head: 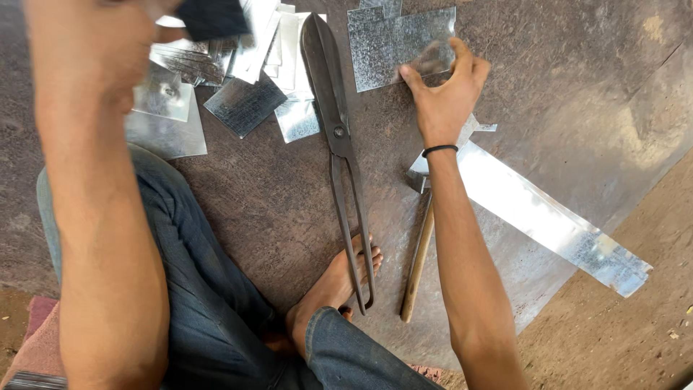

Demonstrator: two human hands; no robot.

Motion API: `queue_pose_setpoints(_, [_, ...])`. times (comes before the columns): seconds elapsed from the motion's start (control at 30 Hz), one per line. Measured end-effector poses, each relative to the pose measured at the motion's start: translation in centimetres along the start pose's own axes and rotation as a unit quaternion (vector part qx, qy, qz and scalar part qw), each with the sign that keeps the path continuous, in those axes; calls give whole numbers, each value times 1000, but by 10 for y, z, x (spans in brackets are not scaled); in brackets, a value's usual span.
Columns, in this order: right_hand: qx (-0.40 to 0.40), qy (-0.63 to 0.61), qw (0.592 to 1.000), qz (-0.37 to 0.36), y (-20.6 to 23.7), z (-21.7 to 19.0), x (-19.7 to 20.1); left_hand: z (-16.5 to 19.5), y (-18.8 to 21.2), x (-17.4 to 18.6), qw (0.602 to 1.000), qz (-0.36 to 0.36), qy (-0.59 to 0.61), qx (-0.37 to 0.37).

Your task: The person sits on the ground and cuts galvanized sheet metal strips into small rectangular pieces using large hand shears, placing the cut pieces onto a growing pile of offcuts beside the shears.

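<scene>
Beside the tin snips (333,108), right hand (446,97) pinches a grey metal sheet (393,45); left hand (108,36) seemingly grips something dark

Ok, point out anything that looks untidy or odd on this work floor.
The cut metal pieces lie in a loose, overlapping heap at all angles. The big shears rest with one handle across the bare foot. The right hand touches a metal sheet. Nothing looks damaged.

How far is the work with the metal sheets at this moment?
Done: a pile of cut sheet pieces lies at the upper left. In hand: the right hand picks up a small piece at the top; the left hand holds a dark object, blurred. The tin snips and the hammer lie unused. Left: a long strip lies uncut at the right.
</scene>
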State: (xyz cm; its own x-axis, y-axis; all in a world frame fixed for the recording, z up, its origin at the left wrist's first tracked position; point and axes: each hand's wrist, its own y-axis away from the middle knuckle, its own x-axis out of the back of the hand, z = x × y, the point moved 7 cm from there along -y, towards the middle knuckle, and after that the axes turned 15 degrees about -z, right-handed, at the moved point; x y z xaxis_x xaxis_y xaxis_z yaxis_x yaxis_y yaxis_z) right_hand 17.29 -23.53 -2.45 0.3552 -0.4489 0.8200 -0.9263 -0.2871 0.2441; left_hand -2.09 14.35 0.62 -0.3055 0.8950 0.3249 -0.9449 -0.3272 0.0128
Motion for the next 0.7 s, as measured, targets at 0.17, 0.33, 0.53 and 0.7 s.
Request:
queue_pose_setpoints(0.17, [48,121,991,25,-1,-2,5,9,-7,-72,946,-85,291,115])
queue_pose_setpoints(0.33, [50,-66,996,-26,-22,-3,21,11,-13,-111,921,-106,332,172])
queue_pose_setpoints(0.53, [70,-308,948,-49,13,-27,45,2,-12,-141,903,-127,352,213])
queue_pose_setpoints(0.7, [147,-304,939,-59,53,-62,58,8,-6,-164,915,-170,312,192])
